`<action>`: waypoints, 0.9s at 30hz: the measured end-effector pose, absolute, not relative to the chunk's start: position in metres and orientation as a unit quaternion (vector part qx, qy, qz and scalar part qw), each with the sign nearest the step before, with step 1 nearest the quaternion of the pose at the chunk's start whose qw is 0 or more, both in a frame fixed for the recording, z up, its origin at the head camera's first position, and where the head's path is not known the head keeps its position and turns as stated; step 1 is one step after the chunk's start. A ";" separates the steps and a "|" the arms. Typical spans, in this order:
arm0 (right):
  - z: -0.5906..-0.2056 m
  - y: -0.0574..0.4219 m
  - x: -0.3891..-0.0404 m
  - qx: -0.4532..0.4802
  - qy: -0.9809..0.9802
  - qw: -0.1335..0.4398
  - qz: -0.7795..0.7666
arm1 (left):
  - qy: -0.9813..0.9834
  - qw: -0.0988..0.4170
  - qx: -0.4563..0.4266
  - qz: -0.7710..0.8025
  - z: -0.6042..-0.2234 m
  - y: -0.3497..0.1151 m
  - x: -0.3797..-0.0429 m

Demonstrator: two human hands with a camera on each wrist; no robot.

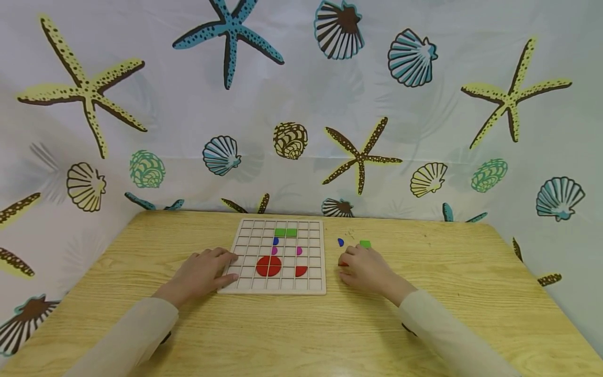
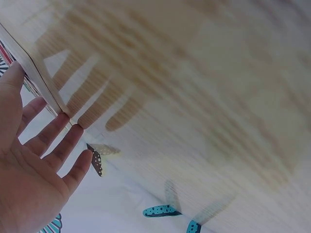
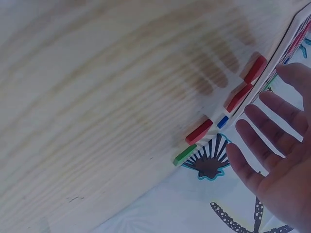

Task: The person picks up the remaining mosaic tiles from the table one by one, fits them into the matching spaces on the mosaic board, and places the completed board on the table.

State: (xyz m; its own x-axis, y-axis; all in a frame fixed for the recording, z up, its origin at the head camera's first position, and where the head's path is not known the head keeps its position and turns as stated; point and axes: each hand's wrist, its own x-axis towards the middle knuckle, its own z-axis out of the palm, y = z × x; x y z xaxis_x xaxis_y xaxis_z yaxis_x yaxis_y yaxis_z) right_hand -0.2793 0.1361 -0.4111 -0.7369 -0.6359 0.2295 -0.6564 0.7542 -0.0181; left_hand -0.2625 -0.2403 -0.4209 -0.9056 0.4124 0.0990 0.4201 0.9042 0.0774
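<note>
A wooden grid board (image 1: 245, 285) lies flat on the table. My left hand (image 1: 203, 273) is at its left edge, fingertips at the rim and fingers fairly straight; the left wrist view shows the palm of that hand (image 2: 39, 160). To the right of the board my right hand (image 1: 365, 269) is over loose pieces with relaxed, spread fingers and grips none of them. A red piece (image 1: 344, 264) peeks out from under it. Just beyond are a blue half-round piece (image 1: 341, 242) and a green square (image 1: 365, 244). The right wrist view shows three red pieces (image 3: 199, 132) near this hand (image 3: 277, 145).
On the grid sit two green squares (image 1: 286, 232), a small blue piece (image 1: 275, 241), two magenta pieces (image 1: 299, 251), a red circle (image 1: 268, 266) of quarter parts and a red quarter (image 1: 301, 270). A patterned curtain (image 1: 264, 104) hangs behind the wooden table (image 1: 282, 335).
</note>
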 end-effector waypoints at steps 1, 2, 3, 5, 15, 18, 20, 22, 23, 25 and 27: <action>-0.412 0.137 -0.279 0.348 -0.930 0.108 0.049 | -0.975 0.040 -0.213 -0.049 -0.421 -0.240 -0.263; -0.412 0.138 -0.278 0.349 -0.929 0.111 0.047 | -0.975 0.042 -0.215 -0.048 -0.421 -0.240 -0.262; -0.412 0.140 -0.277 0.348 -0.930 0.112 0.047 | -0.975 0.042 -0.214 -0.050 -0.420 -0.240 -0.262; -0.413 0.142 -0.276 0.342 -0.932 0.110 0.048 | -0.975 0.043 -0.213 -0.051 -0.420 -0.240 -0.262; -0.417 0.149 -0.271 0.342 -0.933 0.104 0.054 | -0.975 0.046 -0.213 -0.051 -0.420 -0.240 -0.261; -0.419 0.149 -0.271 0.341 -0.933 0.102 0.055 | -0.975 0.046 -0.213 -0.050 -0.421 -0.240 -0.261; -0.420 0.149 -0.271 0.339 -0.934 0.100 0.053 | -0.974 0.046 -0.214 -0.050 -0.421 -0.241 -0.262; -0.421 0.149 -0.270 0.339 -0.934 0.099 0.050 | -0.975 0.045 -0.213 -0.049 -0.422 -0.241 -0.262; -0.421 0.149 -0.270 0.340 -0.934 0.100 0.047 | -0.975 0.045 -0.213 -0.049 -0.422 -0.242 -0.263; -0.421 0.149 -0.269 0.341 -0.934 0.100 0.043 | -0.975 0.044 -0.212 -0.048 -0.424 -0.242 -0.264; -0.421 0.149 -0.269 0.342 -0.933 0.100 0.042 | -0.975 0.043 -0.212 -0.047 -0.424 -0.242 -0.264</action>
